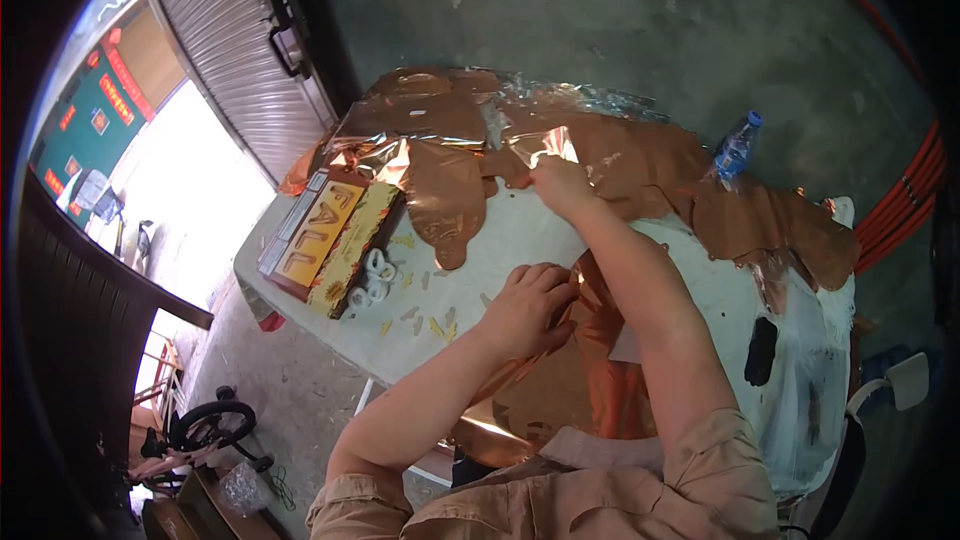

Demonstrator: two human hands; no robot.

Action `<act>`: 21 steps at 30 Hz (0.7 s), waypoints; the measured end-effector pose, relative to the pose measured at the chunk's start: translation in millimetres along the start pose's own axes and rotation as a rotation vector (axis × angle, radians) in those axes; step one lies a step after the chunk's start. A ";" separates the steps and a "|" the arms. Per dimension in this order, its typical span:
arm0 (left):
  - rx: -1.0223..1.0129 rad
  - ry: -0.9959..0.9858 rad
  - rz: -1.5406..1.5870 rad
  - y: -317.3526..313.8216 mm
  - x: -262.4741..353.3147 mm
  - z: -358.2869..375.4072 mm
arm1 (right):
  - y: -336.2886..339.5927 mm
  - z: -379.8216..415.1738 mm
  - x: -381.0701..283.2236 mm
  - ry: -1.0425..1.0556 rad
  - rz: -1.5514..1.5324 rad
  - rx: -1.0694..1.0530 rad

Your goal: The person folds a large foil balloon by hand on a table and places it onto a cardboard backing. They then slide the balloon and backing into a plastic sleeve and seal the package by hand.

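Note:
My right hand (562,186) reaches across the table, its fingers closed on the edge of a flat copper-coloured foil piece (640,155) in the far pile. Nearer my body, my left hand (527,310) has curled fingers on another copper foil sheet (560,380), which hangs over the table's near edge onto my lap. The foil pieces look like uninflated balloons. One with a rounded tab (445,205) lies flat left of my right hand. Fingertips of both hands are partly hidden.
On the table's (530,230) left side are a box marked FALL (330,230), white ribbon rolls (372,280) and several small yellow and grey tabs (437,327). A blue-capped bottle (737,148) stands at the far right, a black object (761,351) nearer. A small bike (205,430) is on the floor.

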State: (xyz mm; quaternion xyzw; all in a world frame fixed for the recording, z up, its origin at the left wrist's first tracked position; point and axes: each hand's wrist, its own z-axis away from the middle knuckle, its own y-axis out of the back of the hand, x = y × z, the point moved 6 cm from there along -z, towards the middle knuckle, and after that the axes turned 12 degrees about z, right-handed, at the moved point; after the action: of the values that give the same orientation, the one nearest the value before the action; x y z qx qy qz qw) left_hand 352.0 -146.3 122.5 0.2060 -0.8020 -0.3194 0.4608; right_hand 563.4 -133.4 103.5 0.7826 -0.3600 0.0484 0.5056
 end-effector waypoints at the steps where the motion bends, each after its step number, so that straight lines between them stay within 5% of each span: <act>1: 0.001 -0.001 0.009 1.0 -0.4 1.2 | -6.6 1.5 11.1 -0.198 -0.310 -0.013; 3: 0.006 0.022 0.011 0.5 -2.1 0.6 | -41.6 8.6 30.8 -0.522 -0.964 -0.010; 5: -0.002 0.029 0.018 1.6 -3.1 3.6 | -0.1 8.8 46.6 -0.812 -1.390 -0.282; 9: -0.005 0.004 0.019 -0.6 -2.7 0.4 | 19.5 9.7 101.3 -0.805 -1.407 -0.017; 11: -0.011 -0.021 0.022 -0.6 -1.6 0.3 | 41.3 8.9 114.7 -0.505 -0.619 -0.390; 15: -0.003 -0.020 0.009 -0.2 -2.3 2.0 | 123.0 3.0 161.3 -0.542 -0.747 -0.030; 17: -0.017 -0.042 0.013 -0.9 -1.7 2.0 | 204.7 1.7 135.0 -0.344 -1.109 0.164; 20: 0.003 -0.052 0.011 -1.3 -3.7 2.7 | 250.1 39.8 97.8 -0.341 -1.059 -0.089; 21: 0.002 -0.038 0.008 -2.0 -5.8 2.2 | 262.3 52.7 81.8 -0.169 -0.877 -0.021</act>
State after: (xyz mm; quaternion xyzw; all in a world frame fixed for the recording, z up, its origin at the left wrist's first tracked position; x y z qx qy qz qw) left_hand 353.0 -143.4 116.8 0.1970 -0.8118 -0.3206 0.4465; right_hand 447.7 -279.3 312.4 0.8572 -0.0347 -0.2384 0.4551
